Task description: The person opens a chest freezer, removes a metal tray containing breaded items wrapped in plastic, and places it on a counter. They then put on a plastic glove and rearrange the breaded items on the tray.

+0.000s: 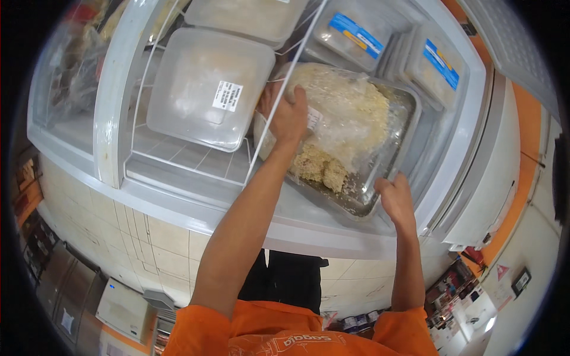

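In the left part of an open white chest freezer [166, 199], clear plastic bags [65, 101] are piled beyond a thick white crossbar [111, 107]. To the right of the crossbar, a large translucent lidded container [187, 77] is held in a white wire basket [307, 41], and a white printed label [227, 96] is stuck on its lid. A second lidded container [240, 18] is placed just beyond it, on the far side.

At the basket's right side, the left hand [290, 118] is laid on the left side of a clear plastic bag of food [338, 101]. Its thumb is seen on top, but its fingers are mostly hidden, so it cannot be told whether it is clamped on anything. The bag is set in a rectangular metal tray [402, 127], inside the freezer. At the near left of the tray, a pale, crumbly lump of food [323, 172] is left exposed, and loose crumbs are scattered beside it.

The tray's right rim, toward the near corner, is gripped by the curled right hand [396, 199]. Flat containers with blue labels are stacked around the tray: one group [344, 50] on the far side, another [424, 74] at the far right.
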{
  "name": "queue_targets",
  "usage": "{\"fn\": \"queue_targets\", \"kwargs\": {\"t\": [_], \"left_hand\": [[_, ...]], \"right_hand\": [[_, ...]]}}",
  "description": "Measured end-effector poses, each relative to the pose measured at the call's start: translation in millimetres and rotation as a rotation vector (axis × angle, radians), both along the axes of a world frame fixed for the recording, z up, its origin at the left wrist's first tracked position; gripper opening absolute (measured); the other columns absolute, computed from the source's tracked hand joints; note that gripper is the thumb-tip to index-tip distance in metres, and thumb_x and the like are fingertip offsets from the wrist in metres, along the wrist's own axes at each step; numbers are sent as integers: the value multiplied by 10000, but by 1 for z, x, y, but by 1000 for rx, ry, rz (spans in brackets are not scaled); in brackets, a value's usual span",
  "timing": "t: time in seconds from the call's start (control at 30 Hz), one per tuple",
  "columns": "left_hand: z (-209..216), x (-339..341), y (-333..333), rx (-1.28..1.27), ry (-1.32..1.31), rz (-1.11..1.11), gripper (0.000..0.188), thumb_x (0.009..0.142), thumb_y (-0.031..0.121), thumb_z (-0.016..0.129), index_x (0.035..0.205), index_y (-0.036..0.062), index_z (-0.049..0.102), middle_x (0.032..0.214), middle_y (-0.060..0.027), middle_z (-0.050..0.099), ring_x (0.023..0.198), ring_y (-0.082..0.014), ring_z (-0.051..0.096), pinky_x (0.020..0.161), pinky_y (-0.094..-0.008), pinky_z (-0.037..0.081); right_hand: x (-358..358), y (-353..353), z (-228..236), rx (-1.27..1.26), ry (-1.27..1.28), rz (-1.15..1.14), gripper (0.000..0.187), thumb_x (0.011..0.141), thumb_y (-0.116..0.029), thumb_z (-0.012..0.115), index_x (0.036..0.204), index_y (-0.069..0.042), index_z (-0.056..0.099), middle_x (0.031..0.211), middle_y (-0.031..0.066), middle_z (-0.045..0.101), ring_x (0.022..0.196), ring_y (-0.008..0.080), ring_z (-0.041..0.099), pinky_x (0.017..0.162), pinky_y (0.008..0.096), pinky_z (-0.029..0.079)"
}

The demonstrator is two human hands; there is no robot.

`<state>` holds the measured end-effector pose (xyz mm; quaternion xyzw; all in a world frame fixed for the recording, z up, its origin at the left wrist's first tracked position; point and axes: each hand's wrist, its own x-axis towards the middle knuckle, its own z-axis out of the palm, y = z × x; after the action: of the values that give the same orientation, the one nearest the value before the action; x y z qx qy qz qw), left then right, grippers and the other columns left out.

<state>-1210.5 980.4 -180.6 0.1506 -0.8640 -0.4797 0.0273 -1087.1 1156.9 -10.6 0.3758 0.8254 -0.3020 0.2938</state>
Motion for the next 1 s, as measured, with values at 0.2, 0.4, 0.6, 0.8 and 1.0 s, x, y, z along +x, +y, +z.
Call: {"fn": "queue_targets", "kwargs": {"t": [0.2,0.4,0.6,0.8,1.0], "left_hand": [[9,-7,-4,222,-223,36,314,829,291,618,1009,44,690,1026,-149,677,998,-298,620,919,-394,444],[-63,17,-1,215,-714,-214,422,835,411,597,1025,46,692,989,-145,694,978,-240,637,843,-375,484],[-61,28,-4,335,-1130,-356,607,876,562,500,1190,61,634,1134,-137,666,1014,-235,631,838,-363,500],[-75,28,-15,699,-1155,-460,587,929,475,446,1315,40,526,1223,-131,627,1124,-251,611,968,-407,480],[-44,36,8,957,-1254,-439,609,966,469,340,1371,31,465,1355,-172,523,1220,-300,535,1061,-454,411]], "right_hand": [[18,-8,51,116,29,-103,300,758,-154,539,934,77,614,791,189,626,739,279,587,721,382,457],[52,36,59,168,-43,-124,344,761,-145,543,1024,66,611,881,185,651,845,301,615,802,382,460],[38,32,61,105,206,-143,473,761,-109,535,1200,69,527,982,232,655,946,321,625,872,381,456],[46,37,58,-33,318,-120,560,731,-69,562,1242,120,432,879,314,626,831,432,647,771,412,506],[42,54,83,-86,322,-70,571,707,-60,587,1195,165,393,782,331,599,759,479,622,710,492,487]]}}
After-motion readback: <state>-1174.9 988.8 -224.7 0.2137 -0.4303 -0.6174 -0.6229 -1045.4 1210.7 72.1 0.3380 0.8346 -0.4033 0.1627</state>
